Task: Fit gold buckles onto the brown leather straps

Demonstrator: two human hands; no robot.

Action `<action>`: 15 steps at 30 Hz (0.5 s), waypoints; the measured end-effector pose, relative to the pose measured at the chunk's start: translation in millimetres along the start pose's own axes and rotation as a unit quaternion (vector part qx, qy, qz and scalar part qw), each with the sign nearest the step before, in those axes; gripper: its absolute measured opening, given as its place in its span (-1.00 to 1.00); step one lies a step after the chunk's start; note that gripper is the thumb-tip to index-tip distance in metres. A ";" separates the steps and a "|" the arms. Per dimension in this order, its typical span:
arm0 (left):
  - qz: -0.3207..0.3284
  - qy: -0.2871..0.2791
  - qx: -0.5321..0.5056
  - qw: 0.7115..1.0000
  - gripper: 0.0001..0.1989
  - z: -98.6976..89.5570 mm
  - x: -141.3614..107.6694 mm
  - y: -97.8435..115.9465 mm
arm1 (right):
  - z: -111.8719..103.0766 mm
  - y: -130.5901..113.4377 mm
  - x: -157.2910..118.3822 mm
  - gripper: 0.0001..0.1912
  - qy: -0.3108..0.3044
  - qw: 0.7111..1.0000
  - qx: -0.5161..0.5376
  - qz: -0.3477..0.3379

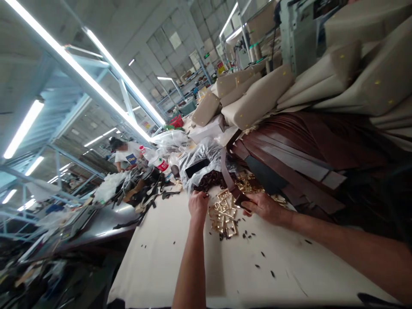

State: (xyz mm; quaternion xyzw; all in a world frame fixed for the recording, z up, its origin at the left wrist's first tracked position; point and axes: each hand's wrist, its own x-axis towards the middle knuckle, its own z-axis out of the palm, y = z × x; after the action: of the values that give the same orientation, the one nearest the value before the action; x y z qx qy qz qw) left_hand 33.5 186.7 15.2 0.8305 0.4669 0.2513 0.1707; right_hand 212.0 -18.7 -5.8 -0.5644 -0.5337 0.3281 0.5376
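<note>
My right hand (265,209) is closed round the near end of a brown leather strap (229,178), which runs up and away over the pile. Gold metal buckles (225,208) lie in a heap on the pale table between my hands. My left hand (197,205) is closed at the left of that heap, with something small and dark at its fingertips that I cannot make out. Just beyond it sits a pile of dark brown loops (210,181), spilling from a grey plastic bag (196,154). A black phone-like slab (197,168) rests on the bag.
Many brown leather straps (296,141) are stacked at the right, with beige padded pieces (264,96) behind. Small dark bits (273,274) are scattered on the table (161,257). Dark scraps (148,189) and a red-labelled bottle (161,164) stand left. Another person (127,156) is farther back.
</note>
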 end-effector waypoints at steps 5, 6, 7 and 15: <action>-0.035 0.049 -0.131 0.990 -0.94 -10.9 4.1 3.9 | 3.6 8.5 2.7 -0.56 0.017 1.000 -0.003 0.017; -0.048 0.064 -0.166 0.983 -0.93 -13.0 4.5 4.6 | 4.2 10.5 3.7 -0.57 0.021 0.999 -0.010 0.023; -0.063 0.079 -0.202 0.974 -0.86 -13.8 4.2 5.5 | 4.4 11.7 4.6 -0.59 0.023 0.999 -0.016 0.033; -0.139 0.010 -0.533 0.834 -0.62 20.1 -39.7 40.0 | 2.2 -1.5 3.8 -0.70 0.023 0.997 0.021 0.068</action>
State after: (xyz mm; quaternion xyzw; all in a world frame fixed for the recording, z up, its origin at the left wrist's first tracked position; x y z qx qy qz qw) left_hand 55.4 131.3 9.3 0.5343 0.3733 0.4435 0.6153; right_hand 210.3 -14.7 -4.1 -0.5957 -0.4743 0.3621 0.5376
